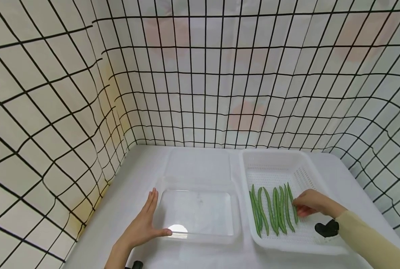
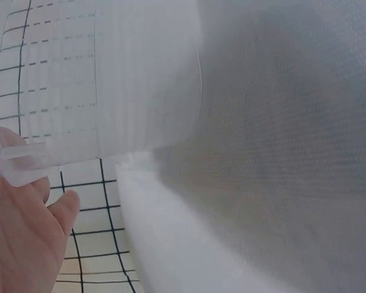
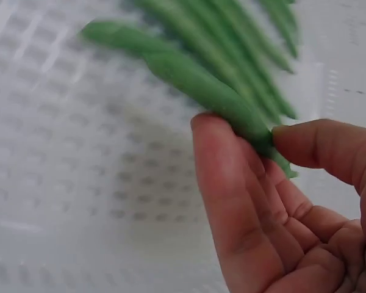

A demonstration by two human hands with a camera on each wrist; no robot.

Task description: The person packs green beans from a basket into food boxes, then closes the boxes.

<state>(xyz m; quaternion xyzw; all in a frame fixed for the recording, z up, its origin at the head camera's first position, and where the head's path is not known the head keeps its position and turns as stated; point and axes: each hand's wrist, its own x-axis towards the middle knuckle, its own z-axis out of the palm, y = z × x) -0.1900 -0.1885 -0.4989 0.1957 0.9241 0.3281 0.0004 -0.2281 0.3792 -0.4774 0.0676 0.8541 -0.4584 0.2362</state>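
Several green beans [image 1: 278, 209] lie side by side in the white perforated basket [image 1: 321, 179]. At the right end of their row, my right hand [image 1: 316, 203] pinches one green bean [image 3: 201, 91] between thumb and fingertips, as the right wrist view shows up close. A clear plastic container [image 1: 200, 238] sits to the left of the basket with nothing visible in it. My left hand [image 1: 144, 226] rests at its front left corner, fingers straight along the side and thumb at the front rim. Part of that hand shows through the clear rim in the left wrist view.
Behind the container lies a faint transparent flat panel [image 1: 198, 164], perhaps its lid. A white covering [image 1: 129, 194] spreads over the table. Black wire grid [image 1: 205, 74] walls rise at the back and both sides, with pale cloth behind them.
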